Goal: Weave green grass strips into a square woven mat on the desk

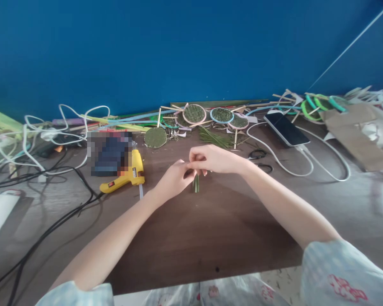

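We bring both hands together over the middle of the dark table (pixel 210 238), working a thin bundle of green strips (pixel 196 183). Our left hand (pixel 174 180) comes in from the lower left, its fingers pinched shut on the bundle's upper end; our right hand (pixel 212 159) reaches across from the right, fingers curled closed over the same spot, so the two grips touch. How much of the strips lies inside them we cannot tell, since the fingers hide it.

The bundle hangs just under the meeting point, its long axis running almost straight toward us and away from the blue wall (pixel 191 51). Only its short lower end shows, near the table surface; whether it touches the wood is unclear. It sits directly below the fingertips of both hands, a shade closer to the left one.

Just left of our hands lies a yellow glue gun (pixel 124 178), nozzle pointing toward us, beside a blurred dark patch. Beyond the hands, loose green strips (pixel 215 138) lie scattered before a row of small round woven fans (pixel 194 114). Scissors (pixel 258 159) rest just right of the right wrist. Farther right, a phone (pixel 286 128) lies plugged into a white cable (pixel 306 170), and white cords (pixel 51 136) tangle at far left.
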`<state>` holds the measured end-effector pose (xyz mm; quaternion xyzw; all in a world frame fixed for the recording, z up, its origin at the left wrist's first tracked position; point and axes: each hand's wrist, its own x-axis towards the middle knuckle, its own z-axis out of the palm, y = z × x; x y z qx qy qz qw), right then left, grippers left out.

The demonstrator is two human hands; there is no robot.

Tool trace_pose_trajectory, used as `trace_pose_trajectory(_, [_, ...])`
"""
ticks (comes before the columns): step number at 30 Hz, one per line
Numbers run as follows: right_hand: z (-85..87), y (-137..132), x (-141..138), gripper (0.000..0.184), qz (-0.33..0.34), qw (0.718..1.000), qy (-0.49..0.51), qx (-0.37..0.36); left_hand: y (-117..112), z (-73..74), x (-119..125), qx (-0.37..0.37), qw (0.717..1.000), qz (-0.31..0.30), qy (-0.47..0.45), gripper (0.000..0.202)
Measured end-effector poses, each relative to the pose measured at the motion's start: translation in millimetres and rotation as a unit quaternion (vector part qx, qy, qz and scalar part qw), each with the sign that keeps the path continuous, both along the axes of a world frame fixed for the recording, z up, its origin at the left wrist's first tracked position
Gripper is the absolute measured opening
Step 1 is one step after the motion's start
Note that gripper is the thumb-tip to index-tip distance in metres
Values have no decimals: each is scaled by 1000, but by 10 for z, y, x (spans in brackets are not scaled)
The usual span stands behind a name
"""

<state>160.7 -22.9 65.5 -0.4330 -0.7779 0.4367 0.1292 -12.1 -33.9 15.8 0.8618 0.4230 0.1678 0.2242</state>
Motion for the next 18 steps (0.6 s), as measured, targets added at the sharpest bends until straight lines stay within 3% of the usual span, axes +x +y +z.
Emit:
trace_pose_trajectory(9, [-117,-110,16,15,119,973,-94,175,12,-22,-32,-34,999,-7,-25,9])
trace_pose_trajectory(16, [-229,-198,26,2,162,957,-79,225,1,4,-40,-35,999,-16,-23,13])
trace_pose_trajectory(18, [-247,-222,45,5,168,952,-96,235,4,5,-41,-34,999,-18,-23,12])
